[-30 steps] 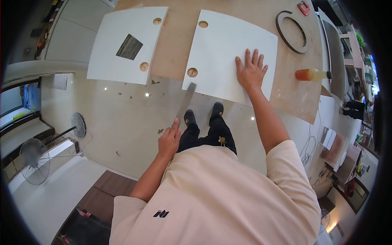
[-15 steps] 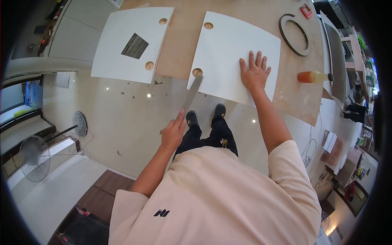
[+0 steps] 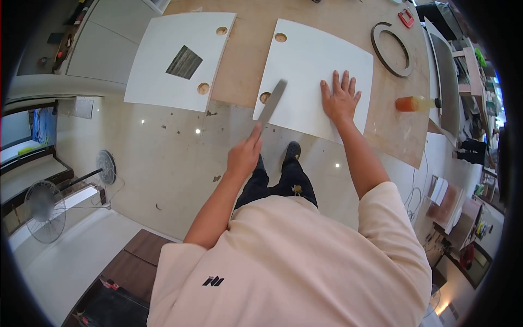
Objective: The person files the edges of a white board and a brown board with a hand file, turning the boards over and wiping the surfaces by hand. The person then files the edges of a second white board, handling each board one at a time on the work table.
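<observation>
My left hand [image 3: 243, 156] is wrapped round the near end of a long grey flat file [image 3: 273, 104]. The file slants up and right across the near edge of a white panel [image 3: 305, 65], its far end over the panel's face. Close by its blade is a round hole [image 3: 265, 97] in the panel's near left corner, partly covered in this view. Fingers spread, my right hand [image 3: 341, 101] lies flat on the right part of the same panel.
A second white panel [image 3: 147, 65] with a dark rectangular patch lies left on the wooden table [image 3: 239, 71]. At right are an edge-banding roll [image 3: 400, 65], a red clamp [image 3: 406, 18] and a bottle of orange liquid [image 3: 415, 104]. Floor fans [image 3: 44, 210] stand at left.
My left hand has moved up and right with the file, so its tip has gone from the corner hole to farther over the panel. My right hand stays flat.
</observation>
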### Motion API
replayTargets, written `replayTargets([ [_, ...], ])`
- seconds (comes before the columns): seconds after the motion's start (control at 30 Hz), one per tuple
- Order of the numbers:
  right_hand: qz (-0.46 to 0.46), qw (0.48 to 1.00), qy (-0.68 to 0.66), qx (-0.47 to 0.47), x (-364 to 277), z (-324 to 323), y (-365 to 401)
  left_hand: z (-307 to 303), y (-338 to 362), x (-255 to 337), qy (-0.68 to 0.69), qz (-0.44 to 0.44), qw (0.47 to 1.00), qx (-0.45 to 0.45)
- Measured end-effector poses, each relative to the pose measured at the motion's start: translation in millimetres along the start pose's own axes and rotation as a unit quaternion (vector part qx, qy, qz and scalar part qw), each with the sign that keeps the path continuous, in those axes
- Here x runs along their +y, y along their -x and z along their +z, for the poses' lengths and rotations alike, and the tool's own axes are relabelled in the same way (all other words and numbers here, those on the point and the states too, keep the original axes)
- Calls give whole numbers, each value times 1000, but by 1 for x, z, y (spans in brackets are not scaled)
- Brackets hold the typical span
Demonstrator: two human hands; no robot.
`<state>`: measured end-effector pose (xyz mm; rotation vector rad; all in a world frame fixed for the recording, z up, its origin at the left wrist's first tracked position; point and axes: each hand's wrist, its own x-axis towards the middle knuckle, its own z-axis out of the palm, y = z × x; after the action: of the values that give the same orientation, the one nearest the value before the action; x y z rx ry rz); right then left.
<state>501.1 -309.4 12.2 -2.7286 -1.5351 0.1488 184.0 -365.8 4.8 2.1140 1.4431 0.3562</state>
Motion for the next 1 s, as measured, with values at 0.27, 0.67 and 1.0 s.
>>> replayTargets([
  [0.27, -5, 1000, 7, 11, 4, 6, 1, -17, 54, -27, 16, -28, 999, -9],
  [0.67, 1, 1000, 4, 0, 2, 3, 3, -20, 54, -18, 24, -17, 999, -29],
  [1.0, 0, 1000, -8, 0, -1, -5, -1, -11, 24, -9, 22, 16, 1000, 2],
])
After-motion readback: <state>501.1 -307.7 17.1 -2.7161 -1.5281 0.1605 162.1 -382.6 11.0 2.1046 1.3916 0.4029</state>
